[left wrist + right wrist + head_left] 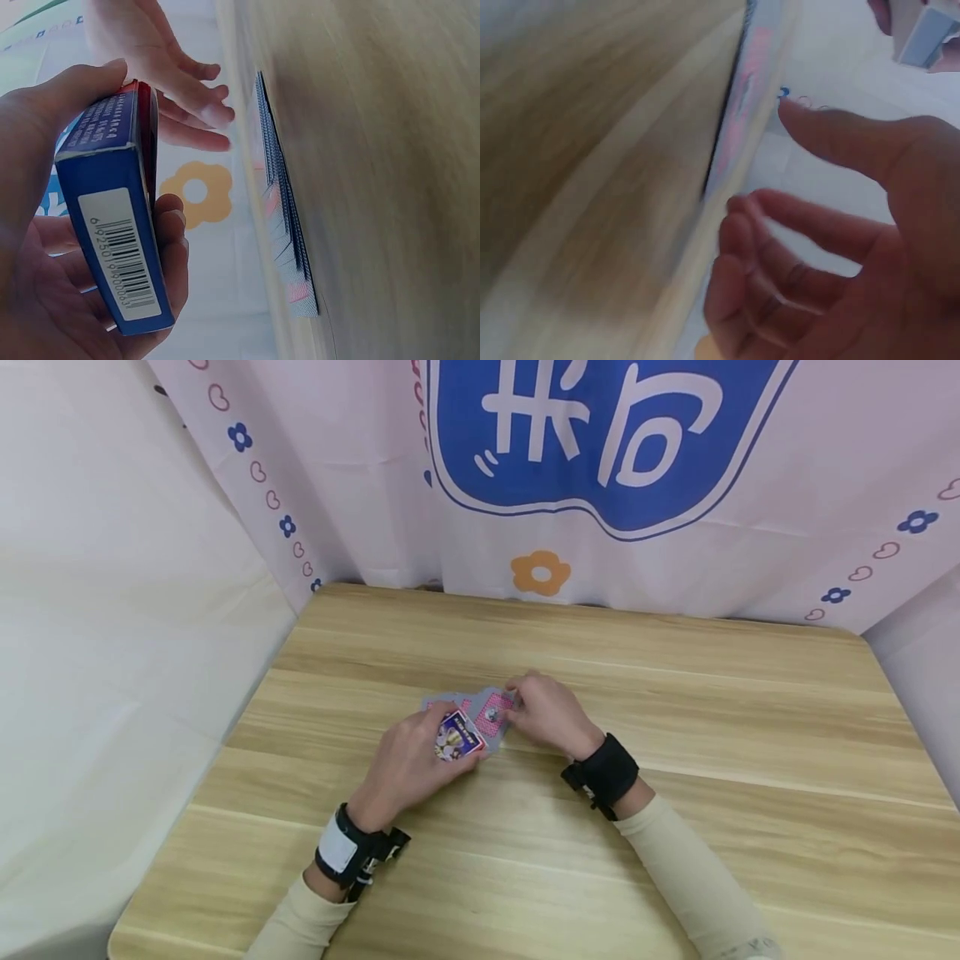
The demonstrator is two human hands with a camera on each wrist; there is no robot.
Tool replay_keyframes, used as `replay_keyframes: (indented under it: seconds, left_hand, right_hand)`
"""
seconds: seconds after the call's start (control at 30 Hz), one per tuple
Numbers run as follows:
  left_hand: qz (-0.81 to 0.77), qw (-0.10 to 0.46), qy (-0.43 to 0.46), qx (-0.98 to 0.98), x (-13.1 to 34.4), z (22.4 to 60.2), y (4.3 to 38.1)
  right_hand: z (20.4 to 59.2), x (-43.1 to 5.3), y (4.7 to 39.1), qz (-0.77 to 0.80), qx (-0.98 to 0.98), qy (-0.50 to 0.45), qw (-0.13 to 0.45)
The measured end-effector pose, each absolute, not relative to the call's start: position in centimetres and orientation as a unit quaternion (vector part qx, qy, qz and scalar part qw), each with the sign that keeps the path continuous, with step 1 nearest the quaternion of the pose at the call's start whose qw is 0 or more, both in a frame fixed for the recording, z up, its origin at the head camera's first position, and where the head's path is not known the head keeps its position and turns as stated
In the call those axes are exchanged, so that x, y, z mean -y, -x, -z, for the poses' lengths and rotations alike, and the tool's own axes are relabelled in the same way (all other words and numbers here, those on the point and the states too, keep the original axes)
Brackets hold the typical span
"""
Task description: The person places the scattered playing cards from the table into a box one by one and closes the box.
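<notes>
My left hand (pixel 408 762) grips a small blue card box (pixel 458 739), thumb on one side and fingers on the other. A white barcode label shows on the end of the playing-card box (pixel 112 251) in the left wrist view. Playing cards (pixel 491 713) with pink-and-white patterned backs lie overlapped in a low spread on the table, just beyond the box. My right hand (pixel 553 714) is at the right edge of the cards. In the right wrist view, the thumb of the right hand (pixel 832 277) stands apart from its bent fingers, with nothing between them.
The wood-grain table (pixel 675 860) extends around both hands. Behind its far edge hangs a pale cloth (pixel 645 572) with a blue emblem and flower prints. A white cloth wall (pixel 135 652) borders the left side. Both wrists wear black straps (pixel 607 772).
</notes>
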State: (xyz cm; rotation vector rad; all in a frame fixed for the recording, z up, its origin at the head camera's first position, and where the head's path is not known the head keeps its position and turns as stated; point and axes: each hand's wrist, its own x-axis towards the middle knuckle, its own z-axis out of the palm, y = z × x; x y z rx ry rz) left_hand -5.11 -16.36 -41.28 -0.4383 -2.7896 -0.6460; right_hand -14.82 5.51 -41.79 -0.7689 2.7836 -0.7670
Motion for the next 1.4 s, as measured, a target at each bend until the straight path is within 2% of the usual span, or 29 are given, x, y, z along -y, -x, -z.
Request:
replay_keyframes:
  seconds: [0.2,0.33,0.6,0.8,1.07,1.23,1.4]
  left_hand:
    - [0.221,0.111,0.15,0.957,16.3,41.3,5.1]
    - [0.22,0.109,0.15,0.958,16.2,41.2,5.1]
    - [0.225,0.106,0.142,0.958,16.3,41.0,5.1]
    - [0.223,0.107,0.144,0.958,16.3,41.0,5.0]
    - [0.226,0.11,0.145,0.957,16.4,41.0,5.0]
    - [0.232,0.108,0.145,0.956,16.3,41.0,5.1]
    - [0.242,0.106,0.142,0.954,16.3,41.1,5.1]
  right_hand:
    - [42.3,-5.2,14.9,0.192,-0.946,0.237,0.112]
    - [42.4,-5.1,14.9,0.173,-0.952,0.222,0.117]
    - [41.9,-5.7,15.3,0.257,-0.931,0.212,0.152]
    - [41.8,-5.9,15.5,0.244,-0.935,0.221,0.135]
    - [40.2,-7.0,15.6,0.421,-0.858,0.257,0.146]
    - [38.4,-7.7,15.3,0.507,-0.82,0.211,0.162]
    - [37.7,-7.9,15.2,0.529,-0.806,0.189,0.19]
